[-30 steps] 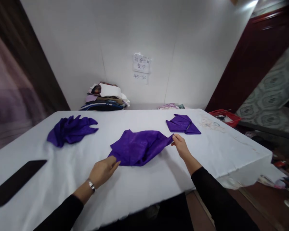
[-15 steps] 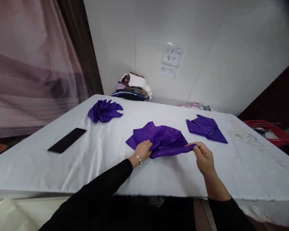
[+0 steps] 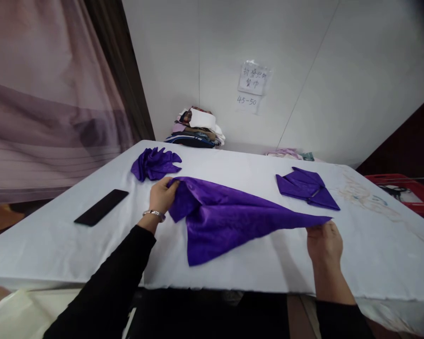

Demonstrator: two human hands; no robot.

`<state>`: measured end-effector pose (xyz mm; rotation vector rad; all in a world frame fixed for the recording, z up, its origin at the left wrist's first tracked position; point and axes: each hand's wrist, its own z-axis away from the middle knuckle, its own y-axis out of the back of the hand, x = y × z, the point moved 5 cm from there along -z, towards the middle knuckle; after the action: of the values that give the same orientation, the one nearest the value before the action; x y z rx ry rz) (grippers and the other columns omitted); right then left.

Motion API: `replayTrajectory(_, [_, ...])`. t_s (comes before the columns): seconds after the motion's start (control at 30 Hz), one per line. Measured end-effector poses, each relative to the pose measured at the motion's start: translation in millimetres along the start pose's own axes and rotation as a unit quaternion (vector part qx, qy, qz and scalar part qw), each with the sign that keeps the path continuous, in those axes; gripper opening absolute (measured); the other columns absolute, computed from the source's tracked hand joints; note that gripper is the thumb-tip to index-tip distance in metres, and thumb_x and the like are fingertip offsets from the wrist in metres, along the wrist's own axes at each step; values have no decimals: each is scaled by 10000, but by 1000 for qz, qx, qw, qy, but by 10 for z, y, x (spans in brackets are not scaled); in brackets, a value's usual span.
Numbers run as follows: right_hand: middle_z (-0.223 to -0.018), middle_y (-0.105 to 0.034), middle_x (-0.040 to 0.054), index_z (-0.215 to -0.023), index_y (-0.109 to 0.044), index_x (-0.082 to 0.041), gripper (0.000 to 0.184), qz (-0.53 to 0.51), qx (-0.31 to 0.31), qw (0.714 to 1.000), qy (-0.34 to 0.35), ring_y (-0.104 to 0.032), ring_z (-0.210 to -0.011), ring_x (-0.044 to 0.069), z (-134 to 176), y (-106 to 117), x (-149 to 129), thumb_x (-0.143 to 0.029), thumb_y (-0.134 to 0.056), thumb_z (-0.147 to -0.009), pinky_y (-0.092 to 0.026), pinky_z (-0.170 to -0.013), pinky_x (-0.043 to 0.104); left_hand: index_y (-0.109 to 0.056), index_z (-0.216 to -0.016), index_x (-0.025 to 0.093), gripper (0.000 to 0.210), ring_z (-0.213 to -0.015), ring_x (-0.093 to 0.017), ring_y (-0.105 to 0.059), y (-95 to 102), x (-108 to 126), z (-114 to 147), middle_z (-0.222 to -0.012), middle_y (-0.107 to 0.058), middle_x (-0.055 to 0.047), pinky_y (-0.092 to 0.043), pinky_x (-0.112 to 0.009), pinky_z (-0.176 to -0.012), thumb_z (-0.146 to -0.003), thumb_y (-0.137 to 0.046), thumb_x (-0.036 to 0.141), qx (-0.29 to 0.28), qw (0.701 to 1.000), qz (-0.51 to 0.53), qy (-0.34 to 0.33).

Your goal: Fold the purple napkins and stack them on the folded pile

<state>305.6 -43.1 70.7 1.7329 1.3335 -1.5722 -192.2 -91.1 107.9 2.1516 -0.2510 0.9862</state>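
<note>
A purple cloth napkin [image 3: 229,221] is stretched between my two hands over the white-covered table [image 3: 240,275]. My left hand [image 3: 162,194], with a silver bracelet at the wrist, pinches its upper left edge. At the other end, my right hand [image 3: 325,240] grips a pointed corner, its fingers partly under the cloth. One loose corner hangs down at the napkin's lower left. Behind my left hand lies a purple napkin folded into pleats [image 3: 154,164]. A flat, pointed folded purple napkin [image 3: 307,187] rests beyond my right hand.
A black phone-like slab [image 3: 101,207] lies on the left of the table. Stacked fabrics [image 3: 198,127] stand by the wall at the back. A red basket [image 3: 406,193] is past the right edge, near pale loose threads [image 3: 363,197]. Handwritten paper signs [image 3: 252,82] hang on the wall.
My hands have moved apart, the left one leftward and up, the right one rightward. The bunched napkin has opened out into a long, taut shape between them.
</note>
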Motion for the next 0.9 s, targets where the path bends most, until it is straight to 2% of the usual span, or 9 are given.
replayTrajectory(0.17, [-687,-595,35,-679,-553,-240,170,-61,-37,994,-79,-597,-625,186,-62,8,180,-350,-682,-692,-501,-653,395,-691,-896,207,234,-803,-175,-616,22,-94,-25,-864,-697,-15,-471,-272,-751,-785,-517,317,-18,999,-13,-48])
replayTrajectory(0.27, [-723,-628,10,-695,-577,-213,151,-123,-64,986,-88,-604,-642,146,-102,-147,86,-302,-699,-696,-514,-682,338,-697,-915,214,216,-904,-176,-614,151,225,-270,-940,-696,-22,-466,-296,-855,-812,-512,254,16,990,16,-136])
replayTrajectory(0.43, [-737,-667,-15,-735,-591,-175,111,-230,-48,972,-10,-646,-712,125,-244,-360,-258,-260,-664,-736,-522,-739,289,-599,-1145,168,295,-1120,-136,-514,450,931,-919,-1168,-614,-29,-378,-337,-1010,-938,-395,221,189,948,108,-232])
replayTrajectory(0.5, [-688,-668,-13,-720,-584,-170,99,-223,-51,974,-12,-651,-695,126,-248,-392,-252,-239,-652,-741,-516,-729,278,-577,-1173,158,289,-1157,-138,-497,276,1050,-1103,-1240,-573,-46,-347,-343,-1040,-931,-427,208,134,954,87,-252])
replayTrajectory(0.57, [-668,-675,-1,-717,-579,-165,111,-180,-56,982,-23,-641,-654,126,-211,-369,-159,-243,-657,-732,-509,-690,271,-561,-1205,165,341,-1205,-196,-484,-56,984,-1130,-1303,-538,-92,-352,-351,-1043,-874,-534,241,13,974,16,-227])
replayTrajectory(0.63, [-670,-682,10,-717,-567,-165,153,-118,-55,991,-29,-630,-630,132,-147,-285,-39,-276,-672,-727,-504,-673,285,-506,-1267,137,487,-1234,-250,-466,-350,804,-935,-1334,-513,-130,-366,-378,-1036,-809,-612,261,-65,980,-47,-183])
replayTrajectory(0.73, [-690,-679,13,-754,-588,-169,179,23,-67,997,1,-629,-672,156,-23,-157,40,-338,-648,-765,-500,-731,335,-606,-1124,132,316,-1028,-223,-606,-610,670,-296,-1138,-645,-116,-455,-363,-931,-864,-501,276,-136,976,-46,-164])
replayTrajectory(0.8, [-738,-680,28,-791,-626,-171,197,141,-121,981,64,-631,-737,177,96,-196,-26,-362,-586,-817,-492,-772,361,-651,-1021,193,292,-948,-188,-633,-720,826,296,-1020,-691,-53,-489,-329,-874,-897,-442,355,-233,947,25,-221])
replayTrajectory(0.9, [-801,-685,50,-820,-653,-182,192,242,-228,921,205,-634,-801,201,379,-466,-255,-340,-547,-844,-499,-763,364,-594,-1162,248,385,-1064,-232,-600,-743,1261,1133,-1143,-659,-48,-474,-375,-933,-841,-531,452,-305,897,103,-303])
